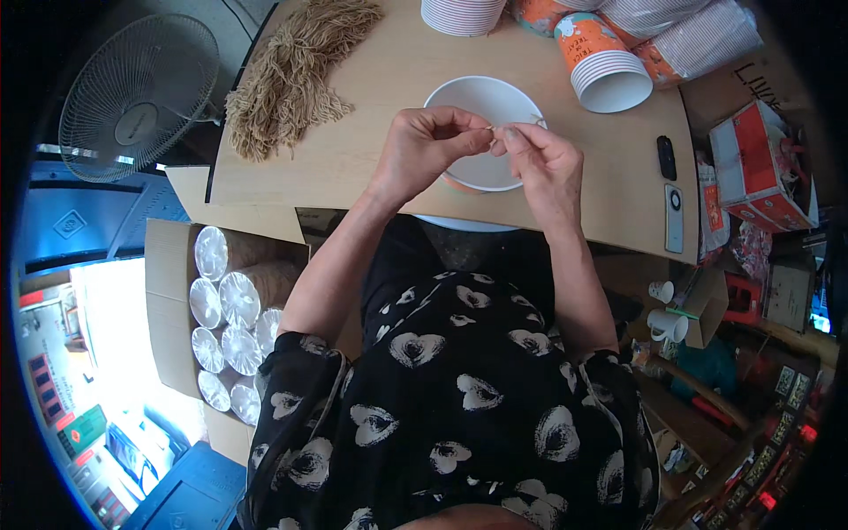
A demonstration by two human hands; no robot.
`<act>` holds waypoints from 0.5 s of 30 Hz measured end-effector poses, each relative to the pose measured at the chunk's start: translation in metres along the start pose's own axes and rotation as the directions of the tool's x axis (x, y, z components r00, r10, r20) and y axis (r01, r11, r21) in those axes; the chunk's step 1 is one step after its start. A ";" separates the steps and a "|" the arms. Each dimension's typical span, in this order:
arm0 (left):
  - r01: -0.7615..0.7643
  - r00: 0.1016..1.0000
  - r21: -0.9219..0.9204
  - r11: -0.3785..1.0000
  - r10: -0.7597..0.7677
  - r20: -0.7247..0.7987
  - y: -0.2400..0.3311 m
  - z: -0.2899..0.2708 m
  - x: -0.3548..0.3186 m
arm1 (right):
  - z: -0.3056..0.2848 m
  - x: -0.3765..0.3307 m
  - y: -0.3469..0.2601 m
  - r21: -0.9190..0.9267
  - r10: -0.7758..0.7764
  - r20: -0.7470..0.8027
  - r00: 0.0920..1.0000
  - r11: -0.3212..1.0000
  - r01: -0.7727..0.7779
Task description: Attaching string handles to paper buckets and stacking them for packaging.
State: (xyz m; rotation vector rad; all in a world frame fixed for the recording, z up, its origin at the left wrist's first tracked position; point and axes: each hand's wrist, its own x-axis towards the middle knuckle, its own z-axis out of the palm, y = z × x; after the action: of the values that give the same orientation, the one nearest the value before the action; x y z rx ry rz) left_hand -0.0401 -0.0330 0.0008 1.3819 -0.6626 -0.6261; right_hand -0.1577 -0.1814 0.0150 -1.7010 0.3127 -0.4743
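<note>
A white-lined paper bucket (pixel 484 95) stands at the table's front edge, its open mouth facing up. Over that mouth my left hand (pixel 424 148) and my right hand (pixel 546 166) meet, thumbs and forefingers pinched together. Between the fingertips shows a short bit of tan cord (pixel 491 129), mostly covered by the fingers. Another small tan strand (pixel 537 118) sticks out near the bucket's right rim, behind my right hand. A thick bundle of similar tan cords (pixel 296 75) lies at the table's far left.
Stacked paper buckets (pixel 609 71), some wrapped in plastic, fill the table's far right, with another white stack (pixel 462 16) at the back. A black object (pixel 665 157) and a remote (pixel 675 216) lie by the right edge. Left are a fan (pixel 137 106) and a carton (pixel 172 305) of wrapped rolls.
</note>
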 end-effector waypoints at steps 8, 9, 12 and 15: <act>0.084 0.993 -0.094 0.992 -0.075 0.090 -0.003 -0.004 0.003 | -0.007 0.017 0.005 -0.134 -0.015 0.006 1.000 0.991 0.016; 0.073 0.993 -0.061 0.995 -0.067 0.098 -0.003 -0.004 0.003 | -0.006 0.018 0.006 -0.079 0.023 0.031 0.999 0.997 -0.021; 0.064 0.994 -0.085 0.994 -0.056 0.095 -0.002 -0.002 0.003 | -0.009 0.021 0.010 0.024 0.075 0.106 0.992 0.997 -0.078; 0.052 0.996 -0.138 0.989 -0.042 0.074 -0.003 -0.001 0.004 | -0.013 0.023 0.012 0.098 0.091 0.179 0.980 0.989 -0.109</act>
State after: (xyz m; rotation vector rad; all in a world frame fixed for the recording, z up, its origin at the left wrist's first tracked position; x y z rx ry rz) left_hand -0.0370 -0.0355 -0.0019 1.2525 -0.6320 -0.7483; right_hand -0.1429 -0.2058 0.0079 -1.6009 0.2400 -0.2611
